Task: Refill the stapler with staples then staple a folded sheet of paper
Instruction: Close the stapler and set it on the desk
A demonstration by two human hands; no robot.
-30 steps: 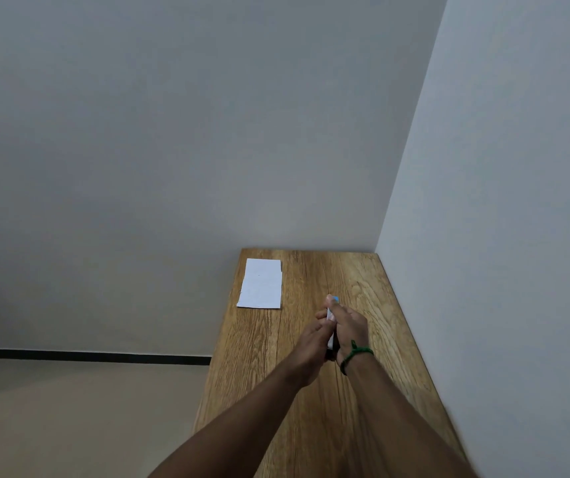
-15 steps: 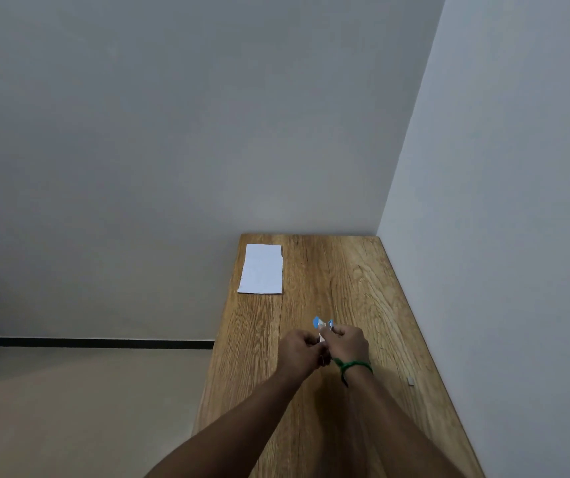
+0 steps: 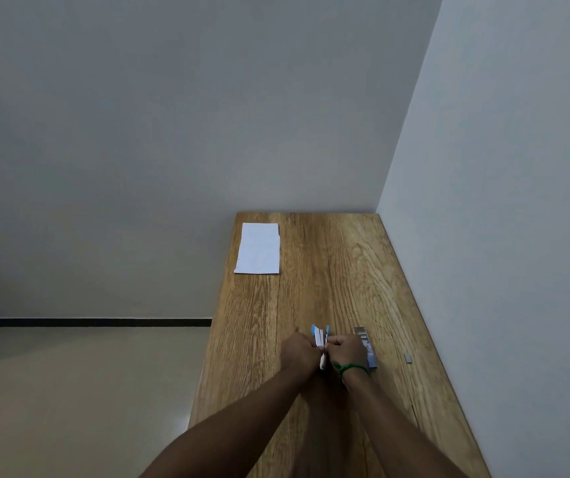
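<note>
My left hand (image 3: 299, 351) and my right hand (image 3: 345, 350) meet over the middle of the wooden table (image 3: 311, 291). Together they grip a small white and blue stapler (image 3: 320, 336), whose two blue-tipped halves are spread apart in a narrow V. Most of its body is hidden by my fingers. A green band circles my right wrist. A folded white sheet of paper (image 3: 258, 248) lies flat at the far left corner of the table. A small grey strip of staples (image 3: 408, 358) lies to the right of my hands.
A flat silver and blue pack (image 3: 366, 345) lies just behind my right hand, partly hidden by it. White walls close the table's far end and right side. Its left edge drops to a beige floor (image 3: 69, 391).
My hands have come down closer to the table. The stapler, held closed a second ago, now has its blue ends spread apart. The silver and blue pack has come into view.
</note>
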